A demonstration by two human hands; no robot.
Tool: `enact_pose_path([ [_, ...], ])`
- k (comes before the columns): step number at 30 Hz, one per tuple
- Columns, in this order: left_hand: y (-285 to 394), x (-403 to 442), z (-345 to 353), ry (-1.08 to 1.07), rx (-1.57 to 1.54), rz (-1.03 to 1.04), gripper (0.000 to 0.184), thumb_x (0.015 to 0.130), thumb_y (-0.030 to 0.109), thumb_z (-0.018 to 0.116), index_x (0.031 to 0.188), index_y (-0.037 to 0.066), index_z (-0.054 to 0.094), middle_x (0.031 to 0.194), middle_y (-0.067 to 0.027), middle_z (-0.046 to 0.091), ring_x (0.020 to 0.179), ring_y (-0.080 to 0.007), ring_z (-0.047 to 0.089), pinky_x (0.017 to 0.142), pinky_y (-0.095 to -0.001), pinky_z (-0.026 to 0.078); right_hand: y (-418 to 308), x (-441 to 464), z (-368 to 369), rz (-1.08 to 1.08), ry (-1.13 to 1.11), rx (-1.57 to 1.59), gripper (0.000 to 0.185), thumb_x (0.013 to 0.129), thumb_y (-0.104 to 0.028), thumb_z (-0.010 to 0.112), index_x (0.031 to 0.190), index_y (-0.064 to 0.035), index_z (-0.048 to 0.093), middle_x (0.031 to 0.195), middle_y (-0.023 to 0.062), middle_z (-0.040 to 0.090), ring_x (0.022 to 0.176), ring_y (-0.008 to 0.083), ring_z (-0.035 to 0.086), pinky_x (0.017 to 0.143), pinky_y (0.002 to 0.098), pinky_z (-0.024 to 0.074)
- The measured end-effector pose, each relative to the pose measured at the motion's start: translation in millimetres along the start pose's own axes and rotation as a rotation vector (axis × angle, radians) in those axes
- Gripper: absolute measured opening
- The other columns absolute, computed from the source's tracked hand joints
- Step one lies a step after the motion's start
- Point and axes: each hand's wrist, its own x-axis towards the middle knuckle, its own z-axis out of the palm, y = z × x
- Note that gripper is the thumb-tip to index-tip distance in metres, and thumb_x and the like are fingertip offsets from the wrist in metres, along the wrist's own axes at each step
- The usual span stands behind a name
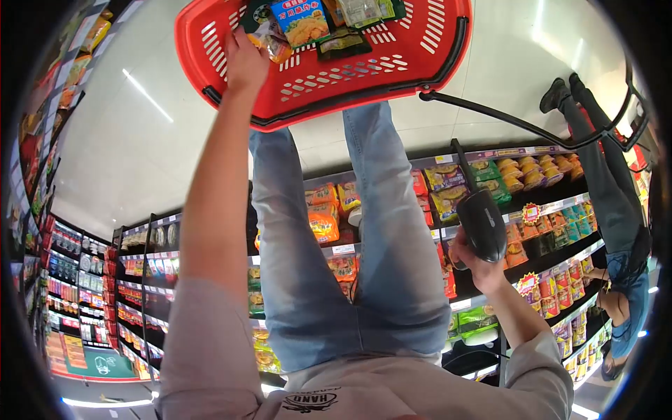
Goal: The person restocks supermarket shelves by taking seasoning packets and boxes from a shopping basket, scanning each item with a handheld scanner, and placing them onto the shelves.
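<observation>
My left hand point(246, 64) reaches into a red shopping basket point(269, 112). Its fingers are closed at the edge of a clear-and-orange food packet point(274, 47), and the packet partly hides the fingertips. Beside that packet lie a blue packet point(301, 19) with a picture of fried food, a dark green packet point(343, 43) and a pale clear packet point(360, 10). My right hand point(479, 264), away from the basket, grips a black handheld device point(483, 224) with a rounded body and a long thin end.
The basket's long black handle point(518, 115) sticks out to the right. Shelves of packaged food point(448, 189) stand behind my legs, with more shelving point(77, 280) at the left. Another person point(616, 203) in dark clothes is at the right by the shelves. Pale shiny floor point(133, 133) surrounds the basket.
</observation>
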Motion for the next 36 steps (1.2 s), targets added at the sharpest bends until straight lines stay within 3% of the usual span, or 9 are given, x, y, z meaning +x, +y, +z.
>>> enact_pose_path([
  [6,-3.6,85.2,27.2,-0.277,0.128,-0.2,0.07,0.083,0.031,0.071,0.134,-0.002,0.039,0.131,-0.0272,0.052,0.125,-0.0435,0.047,0.105,-0.0446,0.041,-19.0,9.6,-21.0,0.108,-0.062,0.058,0.026,0.083,-0.001,0.069,0.108,-0.0032,0.063,0.095,0.0034,0.066,0.085,0.0124,0.062,0.077,0.0289,0.051],
  [9,-21.7,88.6,32.9,-0.459,0.152,-0.18,0.04,0.087,0.036,0.067,0.113,0.007,0.063,0.117,-0.0202,0.064,0.108,-0.0362,0.062,0.095,-0.045,0.048,-23.0,8.2,-20.7,0.07,-0.038,0.001,0.026,0.083,-0.002,0.07,0.108,-0.0033,0.063,0.093,0.0027,0.065,0.082,0.0118,0.062,0.075,0.0281,0.0505],
  [12,-4.7,65.8,26.7,-0.406,0.025,-0.332,0.04,0.09,0.04,0.061,0.112,0.006,0.065,0.114,-0.0223,0.065,0.107,-0.0368,0.062,0.093,-0.0458,0.048,-23.7,-2.1,-23.4,0.099,-0.042,0.048,0.03,0.082,-0.002,0.071,0.11,-0.0037,0.062,0.093,0.0026,0.065,0.082,0.0116,0.061,0.075,0.0282,0.0504],
  [15,20.6,26.6,-9.9,-0.269,-0.184,-0.28,0.039,0.091,0.035,0.056,0.113,0.003,0.062,0.105,-0.0247,0.065,0.101,-0.0384,0.063,0.089,-0.0456,0.049,-24.6,-20.1,-24.7,0.011,-0.064,0.055,0.044,0.079,0.008,0.061,0.121,-0.0033,0.051,0.076,0.0034,0.054,0.063,0.0125,0.054,0.057,0.0271,0.0459],
  [18,69.1,-13.4,-86.1,-0.26,-0.769,-0.546,0.034,0.093,0.024,0.049,0.11,-0.002,0.059,0.108,-0.0182,0.065,0.099,-0.029,0.064,0.082,-0.0377,0.049,-7.4,-44.8,-36.2,-0.085,-0.081,-0.121,0.038,0.077,0.01,0.059,0.113,-0.0024,0.052,0.077,0.0048,0.056,0.064,0.0133,0.056,0.059,0.0276,0.0465],
  [22,99.0,-61.6,-172.2,-0.208,-1.598,-0.768,0.034,0.094,0.015,0.044,0.122,-0.003,0.052,0.12,-0.0158,0.059,0.109,-0.0262,0.06,0.095,-0.0392,0.048,-29.6,-88.6,-25.2,-0.099,-0.114,-0.053,0.031,0.076,0.007,0.061,0.105,-0.0019,0.054,0.077,0.006,0.058,0.066,0.0145,0.058,0.061,0.0283,0.0471],
  [29,156.1,-165.6,-352.4,-0.494,-1.884,-0.592,0.045,0.09,0.022,0.045,0.13,0.002,0.047,0.123,-0.0129,0.06,0.112,-0.0269,0.059,0.101,-0.0437,0.046,-59.6,-184.7,17.0,-0.412,-0.075,0.116,0.048,0.077,-0.021,0.076,0.116,-0.0022,0.056,0.083,0.0071,0.061,0.073,0.0161,0.06,0.059,0.0292,0.0491],
  [34,187.4,-261.6,-456.7,-0.748,-2.087,-0.496,0.06,0.083,0.02,0.05,0.139,0.001,0.041,0.134,-0.0154,0.054,0.122,-0.0299,0.055,0.106,-0.0477,0.042,-65.3,-250.4,70.6,-0.623,-0.093,0.141,0.062,0.078,-0.028,0.077,0.128,-0.002,0.052,0.102,0.0089,0.062,0.091,0.0189,0.062,0.062,0.0284,0.0541],
  [36,196.0,-302.8,-496.7,-0.817,-2.206,-0.405,0.051,0.087,0.014,0.043,0.136,-0.001,0.042,0.13,-0.0176,0.056,0.118,-0.0301,0.058,0.101,-0.0483,0.047,-77.8,-288.2,107.9,-0.773,-0.048,0.209,0.052,0.084,-0.016,0.073,0.13,-0.0023,0.053,0.115,0.0098,0.063,0.095,0.0191,0.064,0.067,0.0284,0.0549],
])
